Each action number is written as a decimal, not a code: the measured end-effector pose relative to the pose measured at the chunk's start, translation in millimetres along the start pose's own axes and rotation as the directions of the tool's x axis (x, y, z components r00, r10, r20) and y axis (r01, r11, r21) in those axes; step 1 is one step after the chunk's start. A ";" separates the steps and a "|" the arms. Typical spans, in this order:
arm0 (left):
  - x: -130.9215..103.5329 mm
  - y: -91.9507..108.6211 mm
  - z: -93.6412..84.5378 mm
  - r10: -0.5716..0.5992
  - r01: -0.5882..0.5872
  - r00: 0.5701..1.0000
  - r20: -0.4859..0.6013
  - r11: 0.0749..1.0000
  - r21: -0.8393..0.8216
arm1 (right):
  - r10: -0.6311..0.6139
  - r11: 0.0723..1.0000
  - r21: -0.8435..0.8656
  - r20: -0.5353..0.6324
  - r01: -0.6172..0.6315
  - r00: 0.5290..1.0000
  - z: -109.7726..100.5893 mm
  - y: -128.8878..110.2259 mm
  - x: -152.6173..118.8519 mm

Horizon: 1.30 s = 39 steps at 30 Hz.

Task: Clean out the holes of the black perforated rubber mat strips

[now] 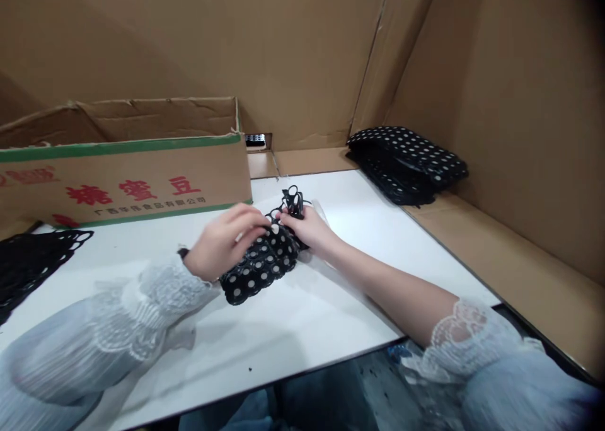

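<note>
A black sheet with white dots and looped edges (259, 267) is bunched up over the middle of the white table. My right hand (309, 229) grips its gathered upper right end, where several black loops stick up. At the sheet's upper left edge is my left hand (229, 239), its thumb and fingers closed in on the black material near a small white spot. Clear plastic lies under and beside my right hand. The fingertips of my left hand are slightly blurred.
An open cardboard box (165, 179) with green edges and red lettering stands at the back left. Black netted pieces (33, 261) lie at the left. A folded stack of black dotted sheets (406, 160) rests at the back right, against cardboard walls (510, 103).
</note>
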<state>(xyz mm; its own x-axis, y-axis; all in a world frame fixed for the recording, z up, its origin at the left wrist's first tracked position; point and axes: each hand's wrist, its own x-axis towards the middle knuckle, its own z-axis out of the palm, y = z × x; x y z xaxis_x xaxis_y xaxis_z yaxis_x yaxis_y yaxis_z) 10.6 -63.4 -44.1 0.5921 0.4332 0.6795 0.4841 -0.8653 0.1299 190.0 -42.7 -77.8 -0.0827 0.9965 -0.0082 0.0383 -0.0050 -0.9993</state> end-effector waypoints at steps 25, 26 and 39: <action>-16.1 -3.5 19.2 0.048 -0.021 0.975 0.219 0.992 -0.126 | 0.196 0.973 0.120 0.009 -0.196 0.980 8.8 -8.7 -14.7; -16.4 -4.0 20.5 0.070 -0.048 0.975 0.209 0.993 -0.112 | 0.204 0.972 0.119 0.014 -0.205 0.979 10.0 -9.0 -15.3; -14.1 -2.2 17.1 0.323 -0.339 0.933 0.158 0.936 0.088 | 0.253 0.950 0.161 0.113 -0.269 0.961 15.8 -11.0 -24.3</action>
<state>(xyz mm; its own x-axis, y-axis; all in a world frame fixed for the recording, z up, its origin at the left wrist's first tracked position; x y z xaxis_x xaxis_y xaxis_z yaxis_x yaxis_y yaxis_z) 12.2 -63.3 -66.3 0.8105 0.1641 0.5622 0.3090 -0.9352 -0.1726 175.9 -68.2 -67.3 -0.1825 0.9468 -0.2652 -0.1015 -0.2864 -0.9527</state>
